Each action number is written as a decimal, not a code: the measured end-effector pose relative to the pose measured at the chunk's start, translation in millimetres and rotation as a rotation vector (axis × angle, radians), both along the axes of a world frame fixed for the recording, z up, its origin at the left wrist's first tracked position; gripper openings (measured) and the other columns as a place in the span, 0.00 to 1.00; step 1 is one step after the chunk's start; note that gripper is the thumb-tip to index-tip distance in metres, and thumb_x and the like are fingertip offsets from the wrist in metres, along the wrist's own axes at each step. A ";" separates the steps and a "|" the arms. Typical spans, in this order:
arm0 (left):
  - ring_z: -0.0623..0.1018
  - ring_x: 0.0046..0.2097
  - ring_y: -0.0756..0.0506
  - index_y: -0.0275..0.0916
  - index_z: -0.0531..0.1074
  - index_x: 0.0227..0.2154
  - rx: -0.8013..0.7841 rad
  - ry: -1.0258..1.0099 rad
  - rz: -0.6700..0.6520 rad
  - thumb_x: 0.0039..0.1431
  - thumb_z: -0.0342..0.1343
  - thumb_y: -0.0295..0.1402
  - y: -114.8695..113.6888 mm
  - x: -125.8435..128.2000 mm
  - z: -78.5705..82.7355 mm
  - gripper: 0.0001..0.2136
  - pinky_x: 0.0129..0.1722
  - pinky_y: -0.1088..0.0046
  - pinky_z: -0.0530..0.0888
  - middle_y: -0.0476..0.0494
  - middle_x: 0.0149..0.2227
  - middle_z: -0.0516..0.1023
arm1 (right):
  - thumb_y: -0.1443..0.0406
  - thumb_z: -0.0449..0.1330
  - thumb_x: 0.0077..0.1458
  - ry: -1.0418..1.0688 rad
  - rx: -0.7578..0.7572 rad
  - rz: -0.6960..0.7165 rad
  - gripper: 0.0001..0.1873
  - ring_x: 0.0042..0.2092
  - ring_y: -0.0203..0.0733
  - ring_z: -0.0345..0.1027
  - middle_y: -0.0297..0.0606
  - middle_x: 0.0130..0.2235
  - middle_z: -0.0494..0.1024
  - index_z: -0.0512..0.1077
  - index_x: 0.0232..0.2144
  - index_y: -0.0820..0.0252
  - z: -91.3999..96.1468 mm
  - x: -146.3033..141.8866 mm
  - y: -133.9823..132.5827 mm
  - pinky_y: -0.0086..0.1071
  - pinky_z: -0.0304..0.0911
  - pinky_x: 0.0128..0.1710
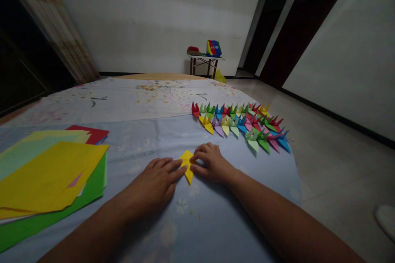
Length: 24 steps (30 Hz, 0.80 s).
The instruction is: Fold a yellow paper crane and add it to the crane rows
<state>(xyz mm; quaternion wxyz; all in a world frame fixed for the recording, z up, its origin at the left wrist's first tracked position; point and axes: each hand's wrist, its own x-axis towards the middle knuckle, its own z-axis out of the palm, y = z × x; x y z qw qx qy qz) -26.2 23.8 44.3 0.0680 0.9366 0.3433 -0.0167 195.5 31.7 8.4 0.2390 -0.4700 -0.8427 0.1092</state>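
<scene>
On the blue cloth (pixel 160 139) with its pale flowers, a small piece of folded yellow paper (pixel 187 166) lies flat between the two hands, creased into a narrow, pointed shape. The left hand (pixel 156 181) is open, palm down, with its fingertips against the paper's left side. The right hand (pixel 212 163) is open too, its fingers gently curved over the right side, and neither hand closes around the paper. Just beyond, rows of paper cranes (pixel 240 125) in red, green, blue, purple and yellow sit packed wing to wing. To the left lies a loose stack of smooth paper sheets (pixel 52 176), mostly yellow and green, with red showing behind. Farther off, a white painted cloth (pixel 123 98) spreads across the far end, and a small table (pixel 203 59) stands by the wall (pixel 148 16), holding a striped box (pixel 214 48)
</scene>
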 end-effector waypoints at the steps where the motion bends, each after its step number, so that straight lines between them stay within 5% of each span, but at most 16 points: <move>1: 0.64 0.55 0.40 0.50 0.61 0.54 0.003 -0.031 -0.006 0.59 0.43 0.33 1.3 0.0 -0.9 0.19 0.52 0.56 0.58 0.46 0.55 0.66 | 0.57 0.59 0.51 -0.005 -0.006 0.000 0.11 0.43 0.43 0.57 0.38 0.40 0.69 0.72 0.36 0.54 0.3 -0.1 -0.4 0.39 0.48 0.43; 11: 0.68 0.46 0.43 0.51 0.74 0.38 0.094 -0.307 0.098 0.58 0.49 0.43 10.4 8.9 -24.0 0.11 0.48 0.55 0.58 0.49 0.43 0.74 | 0.57 0.59 0.51 -0.033 -0.039 0.003 0.11 0.44 0.43 0.56 0.38 0.41 0.68 0.72 0.36 0.54 2.4 -0.6 0.0 0.39 0.48 0.43; 24: 0.68 0.47 0.44 0.45 0.71 0.39 0.139 -0.295 0.171 0.58 0.49 0.41 -0.3 17.6 -26.0 0.10 0.50 0.57 0.57 0.48 0.44 0.72 | 0.57 0.60 0.50 -0.027 -0.026 -0.003 0.11 0.44 0.43 0.56 0.38 0.40 0.68 0.72 0.35 0.54 0.9 -0.2 -0.2 0.39 0.47 0.43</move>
